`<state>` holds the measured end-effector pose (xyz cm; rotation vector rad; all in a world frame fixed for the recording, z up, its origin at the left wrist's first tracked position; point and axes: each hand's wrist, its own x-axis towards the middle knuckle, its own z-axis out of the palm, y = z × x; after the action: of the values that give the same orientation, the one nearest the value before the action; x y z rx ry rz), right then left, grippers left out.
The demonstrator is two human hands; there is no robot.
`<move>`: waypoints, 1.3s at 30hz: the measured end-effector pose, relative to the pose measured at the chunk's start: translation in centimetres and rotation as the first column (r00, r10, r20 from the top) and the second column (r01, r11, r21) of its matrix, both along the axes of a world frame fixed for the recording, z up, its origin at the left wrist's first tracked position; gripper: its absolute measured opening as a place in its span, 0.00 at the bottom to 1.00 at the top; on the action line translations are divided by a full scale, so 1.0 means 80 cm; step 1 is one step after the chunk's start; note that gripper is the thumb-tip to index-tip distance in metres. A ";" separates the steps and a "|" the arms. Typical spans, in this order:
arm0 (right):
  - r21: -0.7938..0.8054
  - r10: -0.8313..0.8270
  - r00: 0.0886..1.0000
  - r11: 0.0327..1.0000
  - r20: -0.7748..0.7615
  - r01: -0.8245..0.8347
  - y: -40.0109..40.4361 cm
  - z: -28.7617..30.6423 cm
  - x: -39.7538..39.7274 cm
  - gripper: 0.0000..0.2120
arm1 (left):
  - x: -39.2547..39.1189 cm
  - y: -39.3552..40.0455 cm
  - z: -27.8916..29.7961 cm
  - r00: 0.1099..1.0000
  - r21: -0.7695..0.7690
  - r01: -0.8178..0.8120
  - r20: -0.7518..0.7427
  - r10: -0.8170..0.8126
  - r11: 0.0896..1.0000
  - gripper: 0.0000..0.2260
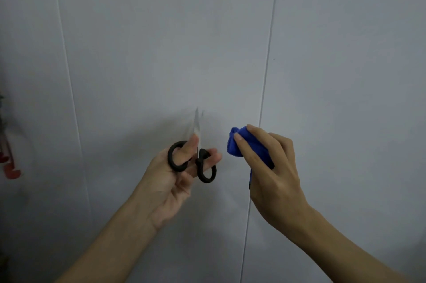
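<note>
My left hand (171, 181) holds a pair of scissors (200, 158) with black loop handles, thumb through the left loop and a finger through the right one. The steel blades point up and look closed and slightly blurred. To the right, my right hand (272, 176) grips a bunched blue cloth (242, 144), thumb pressed on its front. Cloth and scissors are apart, with a small gap between them. Both are held up in front of a pale wall.
A plain grey-white panelled wall (161, 52) with vertical seams fills the view. Red hooks or tags (10, 169) hang at the far left edge, below something dark and leafy.
</note>
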<state>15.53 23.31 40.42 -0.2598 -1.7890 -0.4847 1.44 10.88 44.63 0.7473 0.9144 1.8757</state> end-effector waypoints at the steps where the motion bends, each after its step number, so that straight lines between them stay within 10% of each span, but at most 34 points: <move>1: -0.006 0.000 1.000 1.000 0.002 0.000 0.000 0.000 0.000 0.24 | 0.000 -0.001 -0.001 1.000 0.006 -0.001 -0.011 0.001 1.000 0.15; 15: 0.148 0.027 0.977 0.987 0.210 -0.059 -0.029 -0.012 0.003 0.24 | -0.003 0.004 -0.004 0.940 0.188 -0.261 -0.175 0.294 0.947 0.28; 20: -0.208 0.184 0.944 0.970 0.272 -0.129 -0.031 -0.012 0.001 0.26 | -0.005 0.002 -0.001 0.892 0.244 -0.317 -0.251 0.376 0.916 0.31; 22: -0.606 0.370 0.920 0.765 0.133 -0.220 -0.038 0.004 0.002 0.26 | -0.008 0.002 -0.001 0.886 0.263 -0.294 -0.285 0.366 0.919 0.29; 24: -0.908 0.471 0.876 0.316 -0.101 -0.274 -0.046 0.022 0.004 0.26 | -0.013 0.003 -0.004 0.885 0.269 -0.264 -0.313 0.343 0.926 0.28; 27: -0.926 0.421 0.825 -0.166 -0.378 -0.340 -0.046 0.037 0.002 0.22 | -0.016 0.004 -0.009 0.882 0.250 -0.240 -0.347 0.319 0.938 0.29; 30: -0.913 0.413 0.817 -0.240 -0.403 -0.329 -0.042 0.035 -0.004 0.18 | -0.014 0.006 -0.017 0.884 0.240 -0.219 -0.361 0.296 0.946 0.29; 35: -0.962 0.430 0.864 -0.039 -0.260 -0.270 -0.042 0.024 -0.015 0.15 | -0.012 0.009 -0.026 0.861 0.267 -0.183 -0.422 0.285 0.946 0.22; 39: -0.931 0.462 0.808 -0.203 -0.364 -0.304 -0.049 0.027 -0.016 0.16 | -0.018 0.010 -0.029 0.874 0.284 -0.160 -0.404 0.270 0.945 0.29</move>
<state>14.24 19.39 42.60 -0.6521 -1.8445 1.5605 0.01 11.67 42.28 1.3054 1.0942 2.0819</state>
